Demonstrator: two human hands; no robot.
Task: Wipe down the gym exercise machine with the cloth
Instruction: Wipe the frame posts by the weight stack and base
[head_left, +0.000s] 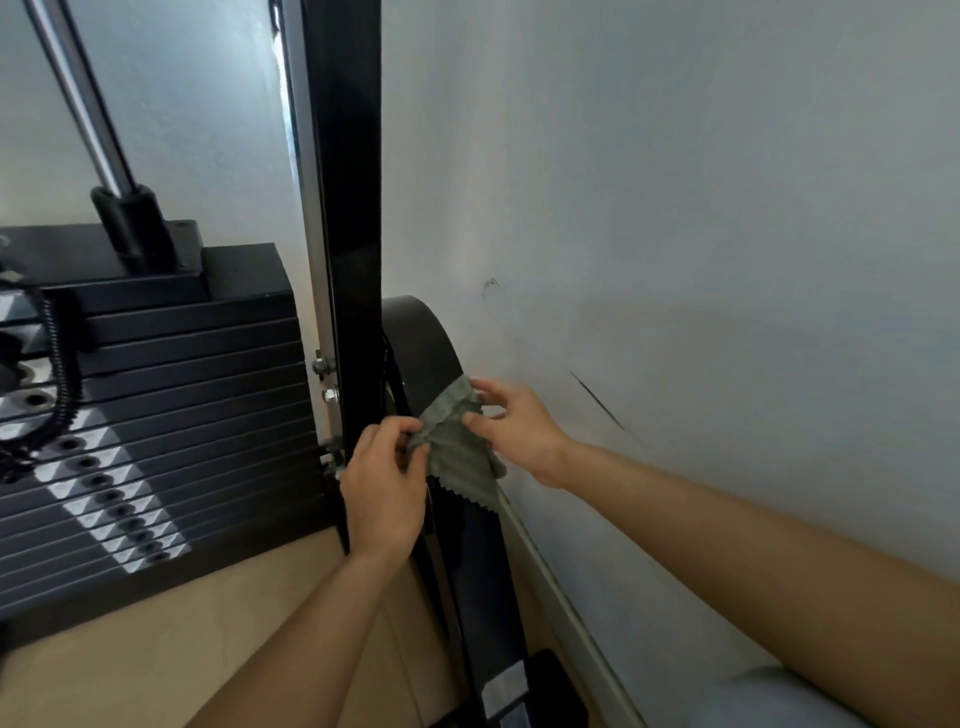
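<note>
Grey-green cloth (460, 447) held between both hands, low down beside the black upright post (353, 208) of the machine (470, 571). I note the left hand (384, 488) pinching the cloth's left edge, fingers curled. The right hand (519, 431) pinches the upper right corner between thumb and fingertips. Cloth hangs in front of a curved black cover (421, 343), near the white wall (675, 208). Weight stack (156, 389) stands left of the post, on a tan floor (182, 623).
</note>
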